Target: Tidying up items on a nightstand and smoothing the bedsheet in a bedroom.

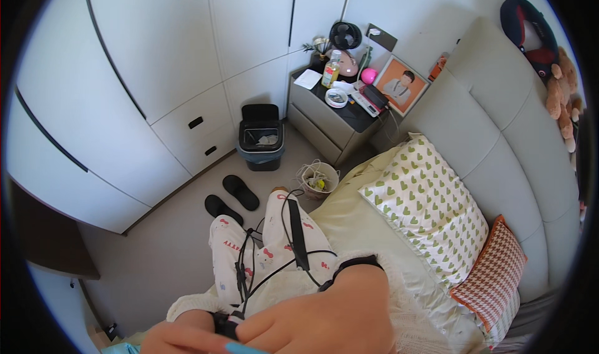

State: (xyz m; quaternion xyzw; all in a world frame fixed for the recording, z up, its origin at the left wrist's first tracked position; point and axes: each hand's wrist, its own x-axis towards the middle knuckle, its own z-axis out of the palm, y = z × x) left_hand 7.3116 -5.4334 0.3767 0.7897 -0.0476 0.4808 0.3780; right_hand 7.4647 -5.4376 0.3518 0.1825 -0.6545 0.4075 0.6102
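Both hands meet at the lower edge, close to my body. My left hand (pixel 178 338) is bent inward, with a finger pointing right and a light blue tip or slim piece (pixel 245 348) at its end; whether that is a nail or a held thing, I cannot tell. My right hand (pixel 331 319) crosses in front with curled fingers, beside the left wrist. A black strap (pixel 226 321) circles the left wrist and another black band (pixel 360 261) the right. Black cables (pixel 249 254) run from the wrists over my patterned trousers (pixel 272 235). The frame cuts off what lies between the fingers.
A bed with a heart-patterned pillow (pixel 430 210) and a houndstooth cushion (pixel 493 273) is at right. Ahead stand a cluttered nightstand (pixel 318 126), a black bin (pixel 260 157) and a basket of cords (pixel 329 178). Black slippers (pixel 241 192) lie before the white wardrobe (pixel 150 48).
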